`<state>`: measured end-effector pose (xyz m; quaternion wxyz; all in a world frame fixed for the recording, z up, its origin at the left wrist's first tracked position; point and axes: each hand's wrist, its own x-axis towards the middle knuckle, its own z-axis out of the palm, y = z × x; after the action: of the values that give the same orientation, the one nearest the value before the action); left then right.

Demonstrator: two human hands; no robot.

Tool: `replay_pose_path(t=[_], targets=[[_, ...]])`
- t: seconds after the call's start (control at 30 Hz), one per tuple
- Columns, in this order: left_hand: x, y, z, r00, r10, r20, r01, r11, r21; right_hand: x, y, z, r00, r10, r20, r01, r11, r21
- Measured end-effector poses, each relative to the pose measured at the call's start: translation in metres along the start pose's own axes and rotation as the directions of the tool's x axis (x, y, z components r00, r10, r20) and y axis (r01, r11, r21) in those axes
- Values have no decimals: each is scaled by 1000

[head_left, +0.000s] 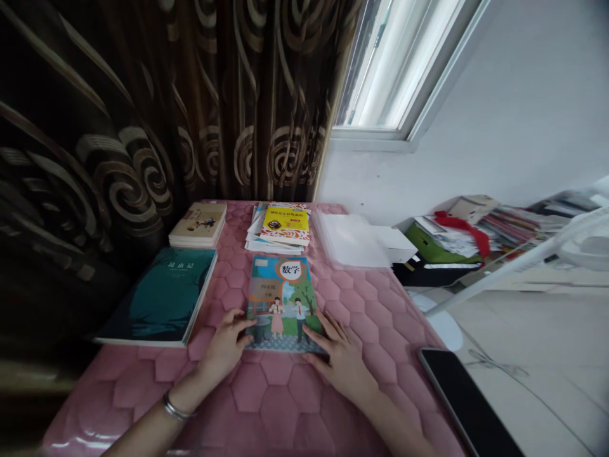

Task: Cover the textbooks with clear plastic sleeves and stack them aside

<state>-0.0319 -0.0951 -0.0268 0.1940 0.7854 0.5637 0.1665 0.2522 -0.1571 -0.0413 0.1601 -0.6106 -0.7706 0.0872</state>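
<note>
A green and blue textbook [282,298] with two drawn children on its cover lies flat in the middle of the pink quilted table cover [266,400]. My left hand [226,346] rests at the book's near left corner, fingers spread and touching its edge. My right hand [340,355] lies at the near right corner, fingers stretched onto the cover. A bracelet sits on my left wrist. Neither hand grips anything.
A dark teal book [162,298] lies to the left, a beige book [198,223] behind it. A yellow-topped stack of books [280,227] and white sheets [352,238] sit at the back. A black tablet [469,403] lies near right; cluttered papers [476,228] beyond. Curtain behind.
</note>
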Motion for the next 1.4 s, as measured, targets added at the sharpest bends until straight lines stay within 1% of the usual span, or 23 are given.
replay_pose_path(t=[0.1,0.23,0.3,0.37,0.43,0.53,0.63,0.7,0.77,0.87,0.97,1.07,1.17,1.27,1.4], targets=[[-2,-4,-1,999,19,-45,-18,1000,8,0,3,0,1000,-8,16,8,1000,12],[-16,0,-1,975,161,-156,-148,985,88,-2,-3,-3,1000,-18,-22,19,1000,25],[-25,9,-1,962,237,-133,-220,967,131,-3,-13,-3,998,-7,-57,8,1000,18],[-31,21,0,952,302,-55,-292,946,141,-3,-29,-2,996,7,-86,-6,1000,14],[-33,32,3,941,339,7,-337,933,126,0,-47,1,996,5,-93,-3,1000,22],[-29,42,8,947,321,11,-320,939,124,9,-69,5,998,-10,-65,12,999,38],[-23,40,8,950,311,-2,-307,940,147,15,-75,6,999,-19,-38,20,999,45],[-20,34,4,949,315,-16,-309,939,154,16,-71,5,999,-17,-37,19,999,49],[-18,26,0,951,304,-50,-294,944,151,12,-62,2,999,3,-49,0,999,47],[-18,13,-6,954,283,-93,-267,951,156,2,-41,-2,997,47,-67,-45,998,35],[-20,2,-10,955,278,-101,-257,950,179,-10,-16,-4,993,53,-102,-52,999,16],[-22,-7,-12,957,279,-86,-260,949,178,-17,5,-4,988,48,-147,-46,999,14],[-21,-13,-12,958,281,-60,-269,951,154,-20,18,-1,987,21,-162,-14,999,44],[-19,-16,-11,968,251,-27,-246,961,125,-20,23,3,986,5,-165,8,997,76],[-17,-13,-14,985,172,33,-174,980,96,-21,25,6,987,11,-163,5,995,102]])
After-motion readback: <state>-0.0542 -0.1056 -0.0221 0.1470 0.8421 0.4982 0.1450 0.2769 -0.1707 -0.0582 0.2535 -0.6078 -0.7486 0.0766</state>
